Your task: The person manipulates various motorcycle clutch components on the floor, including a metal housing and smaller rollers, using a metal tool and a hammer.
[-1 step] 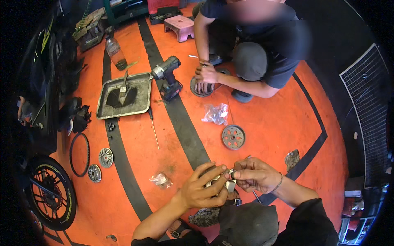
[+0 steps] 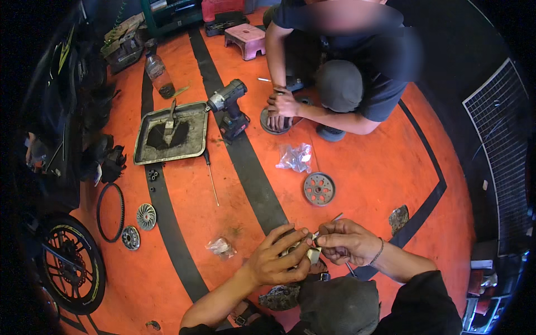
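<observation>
Presently, left hand (image 2: pixel 281 255): half curled, fingers bent around a pale metal part, apparently to cradle and steady it.
Right hand (image 2: pixel 347 243): pinched nearly closed, thumb and forefinger on a small dark piece (image 2: pixel 314 243), probably for fine control.
Metal part (image 2: pixel 314 255): between both hands, clear of the orange floor (image 2: pixel 368 173); largely covered by fingers, exact kind impossible to tell.
Thin rod (image 2: pixel 330 220): jutting out above the knuckles; gripped or merely behind, cannot tell.
Round plate with holes (image 2: pixel 319 189): flat on the floor just beyond the hands, seemingly for easy reach.
Clear bag (image 2: pixel 295 158): crumpled, between the plate and the co-worker's hands (image 2: pixel 283 106).
Tray (image 2: pixel 192 142): brush (image 2: pixel 169 125) resting inside on dark grime, likely to keep mess off the floor.
Drill (image 2: pixel 228 100): just beside the tray, perhaps kept handy for both people.
</observation>
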Action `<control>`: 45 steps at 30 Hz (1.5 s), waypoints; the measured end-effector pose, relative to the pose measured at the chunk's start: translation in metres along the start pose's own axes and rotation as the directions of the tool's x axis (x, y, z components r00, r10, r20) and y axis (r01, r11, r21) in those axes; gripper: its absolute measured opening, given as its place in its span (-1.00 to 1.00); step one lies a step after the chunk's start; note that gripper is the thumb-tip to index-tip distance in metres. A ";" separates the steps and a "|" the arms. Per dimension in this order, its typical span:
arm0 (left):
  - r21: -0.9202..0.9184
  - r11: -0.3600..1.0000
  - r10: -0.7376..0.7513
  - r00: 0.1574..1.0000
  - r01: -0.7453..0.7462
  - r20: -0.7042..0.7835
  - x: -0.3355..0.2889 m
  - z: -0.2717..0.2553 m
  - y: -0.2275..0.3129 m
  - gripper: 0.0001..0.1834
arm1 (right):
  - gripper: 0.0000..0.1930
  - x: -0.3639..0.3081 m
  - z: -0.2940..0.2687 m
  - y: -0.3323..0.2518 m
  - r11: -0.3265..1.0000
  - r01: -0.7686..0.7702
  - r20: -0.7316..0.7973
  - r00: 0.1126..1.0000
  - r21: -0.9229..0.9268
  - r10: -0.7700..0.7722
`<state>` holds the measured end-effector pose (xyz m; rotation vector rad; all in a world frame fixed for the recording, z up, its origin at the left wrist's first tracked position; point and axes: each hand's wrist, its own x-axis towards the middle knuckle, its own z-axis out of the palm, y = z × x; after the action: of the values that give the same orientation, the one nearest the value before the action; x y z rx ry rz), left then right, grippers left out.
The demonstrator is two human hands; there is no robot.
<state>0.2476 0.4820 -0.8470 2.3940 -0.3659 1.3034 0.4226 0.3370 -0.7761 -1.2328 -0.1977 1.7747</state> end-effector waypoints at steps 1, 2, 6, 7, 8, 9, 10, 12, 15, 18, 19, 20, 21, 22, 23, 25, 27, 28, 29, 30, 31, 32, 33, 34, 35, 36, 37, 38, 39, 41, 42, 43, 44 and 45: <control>-0.021 1.000 -0.007 1.000 0.007 0.029 -0.002 0.001 0.002 -0.77 | -0.73 0.000 0.000 -0.001 0.999 -0.031 -0.009 0.999 -0.032 0.031; -0.042 0.999 -0.014 0.998 0.017 0.059 -0.003 0.002 0.002 -0.76 | -0.73 0.000 -0.001 -0.001 0.999 -0.025 -0.002 1.000 -0.033 0.025; -0.212 0.977 -0.007 0.994 0.031 0.113 -0.007 0.015 0.010 -0.75 | -0.71 -0.005 -0.027 0.029 0.992 -0.071 0.019 0.997 -0.105 0.073; -0.221 0.975 0.005 0.994 0.019 0.107 -0.014 0.025 0.013 -0.77 | -0.70 -0.002 -0.035 0.044 0.993 -0.107 -0.031 0.994 -0.059 0.105; -0.210 0.978 0.014 0.994 0.010 0.112 -0.017 0.027 0.016 -0.77 | -0.69 -0.002 -0.033 0.051 0.989 -0.148 -0.079 0.986 -0.012 0.147; -0.233 0.969 -0.056 0.990 0.086 0.131 -0.018 0.027 0.018 -0.81 | -0.70 -0.001 -0.031 0.054 0.991 -0.133 -0.118 0.984 -0.008 0.132; -0.256 0.953 -0.126 0.981 0.162 0.150 -0.019 0.029 0.019 -0.85 | -0.70 -0.002 -0.029 0.051 0.992 -0.123 -0.111 0.986 -0.012 0.121; -0.271 0.945 -0.159 0.982 0.182 0.104 -0.021 0.036 0.025 -0.83 | -0.71 -0.008 -0.025 0.045 0.988 -0.125 -0.070 0.989 0.089 0.131; -0.301 0.917 -0.239 0.965 0.260 0.104 -0.022 0.042 0.031 -0.82 | -0.70 -0.008 -0.031 0.053 0.987 -0.107 -0.095 0.988 0.121 0.119; -0.341 0.888 -0.293 0.951 0.309 0.099 -0.021 0.041 0.031 -0.73 | -0.69 -0.011 -0.026 0.043 0.988 -0.091 -0.089 0.991 0.122 0.102; -0.330 0.914 -0.239 0.970 0.237 0.034 -0.020 0.043 0.028 -0.67 | -0.69 -0.010 -0.024 0.036 0.992 -0.075 -0.059 0.995 0.103 0.082; -0.368 0.892 -0.280 0.960 0.262 0.004 -0.016 0.043 0.025 -0.63 | -0.68 -0.007 -0.024 0.033 0.996 -0.059 -0.091 0.994 0.062 0.064; -0.409 0.866 -0.319 0.948 0.286 -0.015 -0.016 0.046 0.023 -0.62 | -0.68 -0.005 -0.023 0.025 0.995 -0.059 -0.060 0.996 0.075 0.063; -0.451 0.838 -0.360 0.933 0.309 -0.028 -0.018 0.049 0.020 -0.61 | -0.68 -0.003 -0.022 0.017 0.994 -0.059 -0.029 0.998 0.091 0.062; -0.473 0.810 -0.402 0.915 0.347 -0.017 -0.019 0.050 0.015 -0.60 | -0.67 0.003 -0.024 0.015 0.996 0.001 -0.016 1.000 0.093 0.001; -0.497 0.762 -0.482 0.876 0.415 -0.007 -0.013 0.051 0.009 -0.54 | -0.66 0.009 -0.018 0.007 0.996 0.085 -0.110 0.991 0.033 -0.081; -0.679 0.553 -0.636 0.771 0.482 0.029 -0.015 0.061 0.008 -0.47 | -0.64 0.015 -0.020 -0.001 0.989 0.144 -0.079 0.987 0.010 -0.143; -0.557 0.618 -0.652 0.758 0.555 0.032 -0.012 0.053 0.006 -0.42 | -0.63 0.018 -0.016 -0.009 0.986 0.151 -0.100 0.983 -0.064 -0.157; -0.535 0.600 -0.670 0.739 0.594 0.069 -0.006 0.050 0.005 -0.41 | -0.62 0.020 -0.017 -0.011 0.981 0.138 -0.143 0.977 -0.135 -0.157; -0.586 0.568 -0.682 0.729 0.578 0.057 -0.011 0.053 0.002 -0.40 | -0.58 0.028 -0.016 -0.009 0.982 0.134 -0.123 0.981 -0.136 -0.151; -0.600 0.550 -0.694 0.717 0.581 0.058 -0.015 0.059 0.003 -0.44 | -0.54 0.033 -0.022 -0.010 0.974 0.152 -0.117 0.978 -0.166 -0.172; -0.609 0.532 -0.695 0.714 0.589 0.084 -0.014 0.061 0.005 -0.44 | -0.54 0.034 -0.028 -0.008 0.979 0.147 -0.136 0.977 -0.144 -0.166; -0.630 0.489 -0.717 0.689 0.604 0.104 -0.013 0.061 0.005 -0.52 | -0.50 0.034 -0.034 -0.005 0.955 0.159 -0.102 0.977 -0.251 -0.189; -0.649 0.446 -0.740 0.662 0.616 0.121 -0.011 0.061 0.004 -0.59 | -0.45 0.034 -0.041 -0.004 0.918 0.169 -0.064 0.977 -0.359 -0.205; -0.651 0.419 -0.763 0.634 0.633 0.125 -0.008 0.059 0.003 -0.66 | -0.38 0.030 -0.042 -0.005 0.886 0.179 -0.129 0.958 -0.427 -0.256; -0.652 0.393 -0.787 0.604 0.648 0.125 -0.007 0.058 0.002 -0.73 | -0.38 0.032 -0.053 0.001 0.894 0.169 -0.137 0.960 -0.415 -0.245; -0.648 0.333 -0.829 0.540 0.685 0.145 -0.010 0.056 0.001 -0.75 | -0.39 0.036 -0.070 0.014 0.851 0.200 -0.267 0.893 -0.486 -0.363; -0.677 0.283 -0.858 0.495 0.679 0.139 -0.011 0.054 -0.002 -0.74 | -0.40 0.037 -0.086 0.024 0.789 0.224 -0.368 0.789 -0.572 -0.492; -0.741 0.207 -0.880 0.453 0.639 0.145 -0.012 0.052 -0.007 -0.72 | -0.47 0.043 -0.113 0.046 0.671 0.134 -0.404 0.707 -0.729 -0.581; -0.794 0.150 -0.903 0.408 0.589 0.132 -0.018 0.049 -0.016 -0.70 | -0.59 0.049 -0.151 0.103 0.460 -0.229 -0.495 0.612 -0.858 -0.617; -0.847 0.071 -0.922 0.358 0.527 0.146 -0.017 0.051 -0.018 -0.67 | -0.59 0.049 -0.177 0.142 0.489 -0.282 -0.544 0.630 -0.825 -0.555; -0.891 -0.012 -0.936 0.308 0.453 0.170 -0.016 0.055 -0.019 -0.64 | -0.57 0.047 -0.200 0.183 0.513 -0.343 -0.595 0.641 -0.787 -0.485; -0.929 -0.119 -0.915 0.325 0.351 0.240 -0.007 0.054 -0.018 -0.60 | -0.56 0.048 -0.211 0.223 0.448 -0.364 -0.575 0.575 -0.817 -0.582; -0.931 -0.132 -0.922 0.303 0.339 0.241 -0.008 0.054 -0.020 -0.59 | -0.55 0.051 -0.215 0.254 0.384 -0.382 -0.539 0.513 -0.840 -0.668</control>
<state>0.2913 0.4758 -0.8848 0.7376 0.3610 0.7099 0.4406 0.1594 -1.0617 -2.6750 -0.7907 0.4429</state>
